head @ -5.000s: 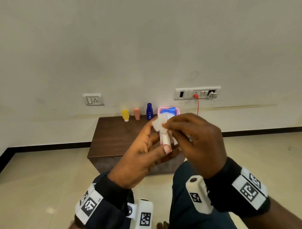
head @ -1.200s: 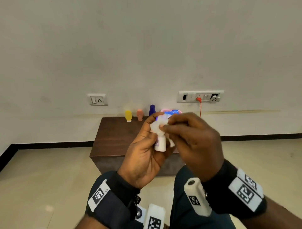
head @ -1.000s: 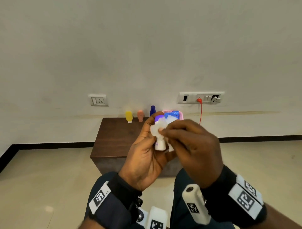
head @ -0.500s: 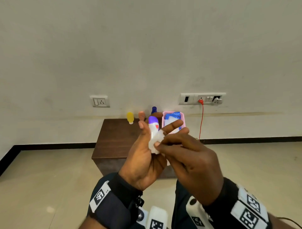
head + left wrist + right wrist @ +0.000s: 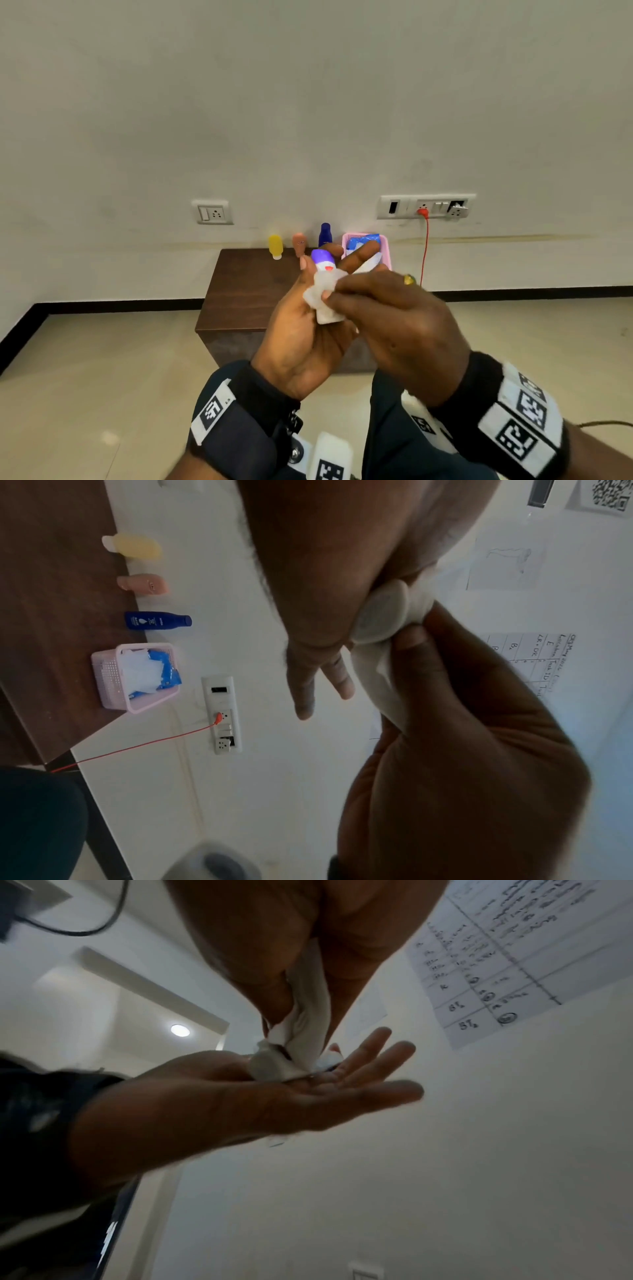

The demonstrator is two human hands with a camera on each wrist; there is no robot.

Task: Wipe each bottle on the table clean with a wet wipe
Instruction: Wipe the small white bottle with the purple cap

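Observation:
In the head view my left hand (image 5: 320, 261) holds a small white bottle (image 5: 327, 313) with a purple cap (image 5: 320, 255) upright in front of me. Thumb and forefinger clamp it, and the other fingers (image 5: 304, 696) stretch out straight. My right hand (image 5: 334, 289) pinches a white wet wipe (image 5: 320, 284) and presses it round the bottle's body below the cap. The left wrist view shows the bottle's base (image 5: 380, 615) with the wet wipe (image 5: 380, 674) trailing beside it. On the table, a yellow bottle (image 5: 275, 246), a peach bottle (image 5: 298, 244) and a dark blue bottle (image 5: 324, 233) stand by the wall.
The low dark wooden table (image 5: 246, 291) stands against the wall ahead. At its back right is a pink basket (image 5: 385, 246) with a blue wipe pack (image 5: 359, 240). A red cable (image 5: 425, 246) hangs from the wall socket beside it. My knees are below my hands.
The wipe has slid from the top of the bottle down onto its body, baring the purple cap. My left fingers have stretched out straighter.

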